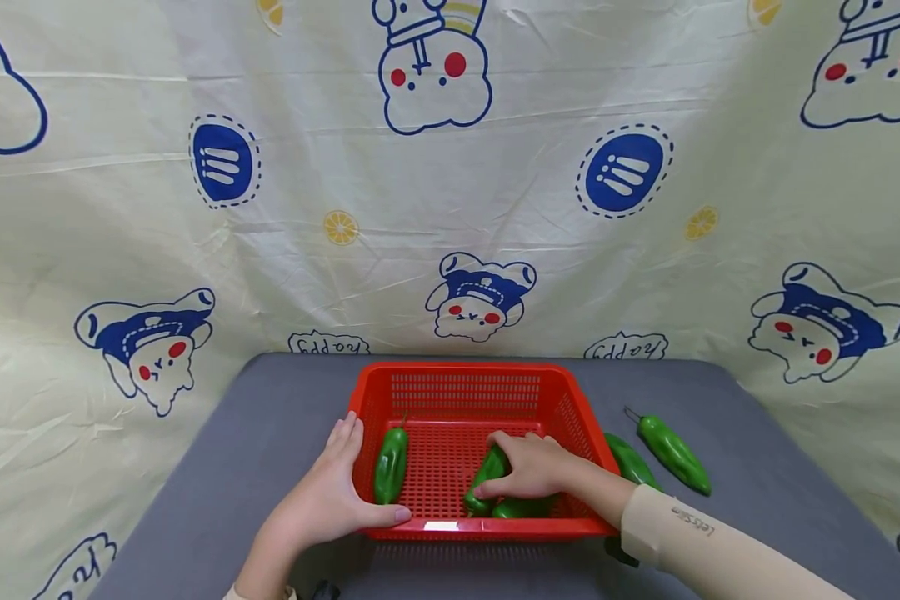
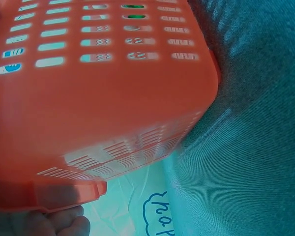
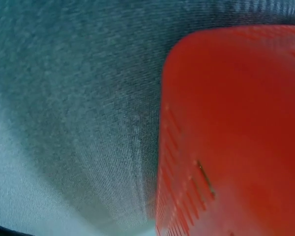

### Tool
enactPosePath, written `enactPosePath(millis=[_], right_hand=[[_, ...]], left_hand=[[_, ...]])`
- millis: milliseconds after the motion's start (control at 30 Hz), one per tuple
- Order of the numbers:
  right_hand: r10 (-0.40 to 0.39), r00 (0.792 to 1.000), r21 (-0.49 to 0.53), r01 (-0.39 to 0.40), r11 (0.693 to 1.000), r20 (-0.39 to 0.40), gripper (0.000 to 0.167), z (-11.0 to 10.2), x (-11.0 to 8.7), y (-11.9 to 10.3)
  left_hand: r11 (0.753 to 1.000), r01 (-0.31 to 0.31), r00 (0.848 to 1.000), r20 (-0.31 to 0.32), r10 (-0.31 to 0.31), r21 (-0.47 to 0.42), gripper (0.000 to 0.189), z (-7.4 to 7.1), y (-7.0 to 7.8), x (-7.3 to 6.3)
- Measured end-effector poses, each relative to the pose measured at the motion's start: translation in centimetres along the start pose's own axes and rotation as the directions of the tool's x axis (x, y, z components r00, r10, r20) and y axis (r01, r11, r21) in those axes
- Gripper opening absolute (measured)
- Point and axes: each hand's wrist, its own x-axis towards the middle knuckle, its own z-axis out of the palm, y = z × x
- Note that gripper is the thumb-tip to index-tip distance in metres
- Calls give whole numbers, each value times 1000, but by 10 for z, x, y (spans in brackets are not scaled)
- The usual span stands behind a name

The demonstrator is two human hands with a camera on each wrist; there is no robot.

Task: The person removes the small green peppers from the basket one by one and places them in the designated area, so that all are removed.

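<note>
A red plastic basket [image 1: 480, 377] with slotted walls stands on the table. My left hand [image 1: 335, 492] lies against its left front corner, fingers straight along the left side and thumb across the front rim. In the left wrist view, fingertips [image 2: 73, 223] show by the basket's rim. Inside the basket, my right hand [image 1: 532, 467] grips a green pepper [image 1: 489, 479] between thumb and fingers. Just below that hand lies another green pepper [image 1: 521, 507], partly covered. A third green pepper [image 1: 392, 467] leans near the left wall, stem up. The right wrist view hides the right hand.
Right of the basket, two more green peppers lie on the grey table [image 1: 292, 400]: one pepper [image 1: 673, 454] farther out, another pepper [image 1: 630, 461] partly hidden behind the rim and right forearm. A printed curtain [image 1: 495, 200] hangs behind the table.
</note>
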Motion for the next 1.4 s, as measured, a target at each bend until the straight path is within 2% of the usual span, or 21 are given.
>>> enactPosePath(millis=[167, 267, 367, 667, 800, 1067, 1400], right_hand=[[-42, 997, 108, 34, 994, 72, 83, -1, 3, 5], [-40, 992, 172, 19, 985, 120, 80, -2, 3, 5], [-24, 990, 191, -4, 982, 141, 76, -3, 2, 4], [28, 990, 195, -55, 979, 141, 71, -1, 2, 4], [4, 989, 224, -37, 974, 145, 70, 0, 1, 4], [-21, 992, 248, -11, 969, 127, 81, -1, 0, 5], [24, 994, 227, -47, 973, 103, 66, 1, 3, 3]], left_hand=[[1000, -9, 1000, 0, 9, -2, 131, 0, 2, -1], [1000, -9, 1000, 4, 9, -6, 130, -1, 3, -1], [1000, -6, 1000, 3, 6, -5, 131, 0, 3, -1], [1000, -7, 1000, -10, 7, -1, 131, 3, 2, 1], [1000, -6, 1000, -9, 6, -1, 130, 3, 2, 1], [1000, 9, 1000, -5, -9, -4, 131, 3, 2, 1], [1000, 19, 1000, -8, -19, 6, 133, 3, 1, 1]])
